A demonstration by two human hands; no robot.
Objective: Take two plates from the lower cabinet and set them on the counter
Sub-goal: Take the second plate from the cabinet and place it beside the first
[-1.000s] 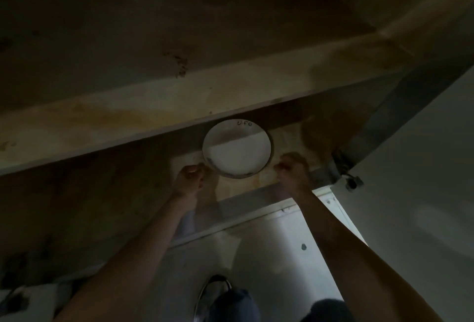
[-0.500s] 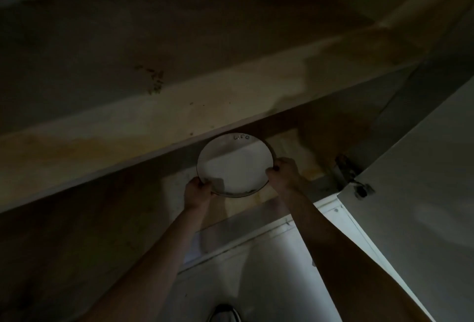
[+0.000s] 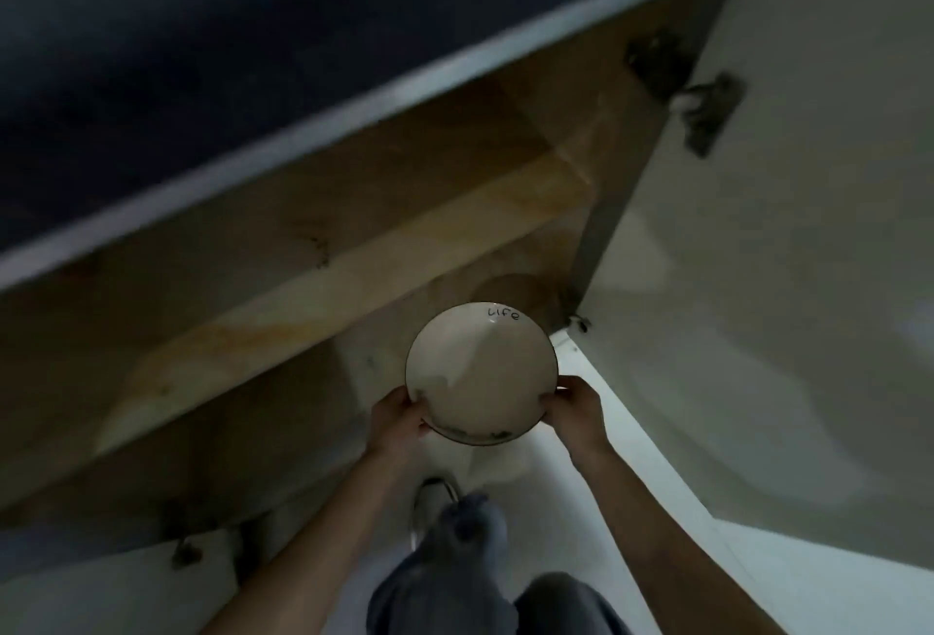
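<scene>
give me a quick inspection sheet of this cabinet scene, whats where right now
surface: counter top is dark, nothing seen on the part in view
job's things: one white plate with a dark rim, held level in front of the open cabinet; a second plate is not seen
clutter: nothing seen on the shelf
grippers: left hand and right hand grip opposite edges of the plate
cables: nothing seen
surroundings: white door swung open at right, hinge showing; pale floor
</scene>
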